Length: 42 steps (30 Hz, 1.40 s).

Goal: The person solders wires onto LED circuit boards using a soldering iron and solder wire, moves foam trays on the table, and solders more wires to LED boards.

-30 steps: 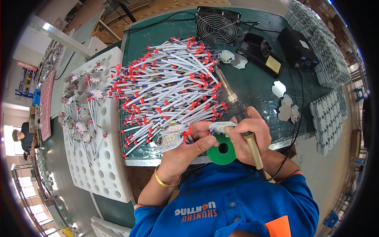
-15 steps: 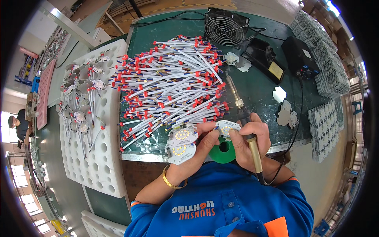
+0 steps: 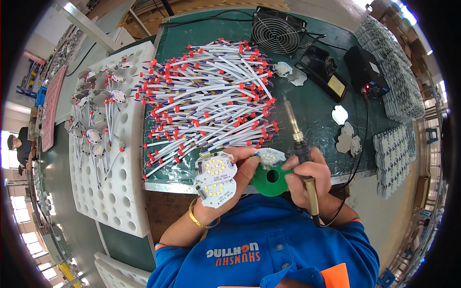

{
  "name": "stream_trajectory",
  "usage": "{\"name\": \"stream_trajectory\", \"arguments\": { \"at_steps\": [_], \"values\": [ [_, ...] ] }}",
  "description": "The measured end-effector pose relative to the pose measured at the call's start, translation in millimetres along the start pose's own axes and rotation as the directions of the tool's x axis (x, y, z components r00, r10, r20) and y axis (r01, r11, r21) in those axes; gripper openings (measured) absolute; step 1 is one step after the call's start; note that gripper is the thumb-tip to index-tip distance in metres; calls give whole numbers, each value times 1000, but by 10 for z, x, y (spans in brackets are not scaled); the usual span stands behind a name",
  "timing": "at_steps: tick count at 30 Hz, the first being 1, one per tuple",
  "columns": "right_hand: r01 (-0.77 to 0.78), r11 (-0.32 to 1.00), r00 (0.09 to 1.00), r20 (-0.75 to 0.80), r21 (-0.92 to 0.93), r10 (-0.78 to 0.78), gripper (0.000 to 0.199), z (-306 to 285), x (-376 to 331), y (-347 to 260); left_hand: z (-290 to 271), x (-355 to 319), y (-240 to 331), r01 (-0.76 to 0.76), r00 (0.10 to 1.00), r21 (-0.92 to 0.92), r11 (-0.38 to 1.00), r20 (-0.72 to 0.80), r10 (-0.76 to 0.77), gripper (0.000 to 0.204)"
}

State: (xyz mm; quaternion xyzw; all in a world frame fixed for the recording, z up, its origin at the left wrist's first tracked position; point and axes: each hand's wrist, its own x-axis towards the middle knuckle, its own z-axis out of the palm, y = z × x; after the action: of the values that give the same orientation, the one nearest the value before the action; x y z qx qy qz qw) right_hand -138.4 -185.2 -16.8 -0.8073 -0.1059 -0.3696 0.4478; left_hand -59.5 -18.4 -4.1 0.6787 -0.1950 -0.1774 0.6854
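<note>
From where I stand, the left hand (image 3: 235, 175) has its thumb and pointing finger pinched on the edge of a small LED board (image 3: 270, 157), flat and white with yellow dots. I can't tell how its other fingers lie under two more LED boards (image 3: 215, 169), which overlap by the palm. That makes three boards in one hand.

The right hand (image 3: 309, 177) has its fingers curled round one soldering iron (image 3: 301, 149), with a shiny metal rod pointing away from the person. One fingertip is just beside the pinched board; I can't tell if they touch.

Below that board is one round green spool (image 3: 261, 186) with a hole in the middle. Past the hands lies a big heap of smooth white wires (image 3: 206, 103) with red rings, too many to count. One black fan (image 3: 278, 36) with a round wire grille stands behind.
</note>
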Motion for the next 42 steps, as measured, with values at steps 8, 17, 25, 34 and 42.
{"name": "stream_trajectory", "arguments": {
  "at_steps": [8,17,25,34,42],
  "values": [
    [65,996,996,66,-53,-62,36,-68,-40,-62,28,30,-82,-296,952,348,889,29,305,20],
    [183,978,950,236,102,-203,29,-331,-106,-18,23,-47,-156,-130,981,15,991,149,126,28],
    [262,960,939,203,102,-278,26,-463,-133,-67,-29,-38,-103,-247,956,62,967,181,232,22],
    [281,958,899,333,55,-283,29,-528,-67,-126,25,-2,-143,-362,932,317,877,96,350,26],
    [302,953,888,353,37,-295,29,-523,-69,-93,33,-5,-156,-351,936,320,880,81,344,25]
  ]
}}
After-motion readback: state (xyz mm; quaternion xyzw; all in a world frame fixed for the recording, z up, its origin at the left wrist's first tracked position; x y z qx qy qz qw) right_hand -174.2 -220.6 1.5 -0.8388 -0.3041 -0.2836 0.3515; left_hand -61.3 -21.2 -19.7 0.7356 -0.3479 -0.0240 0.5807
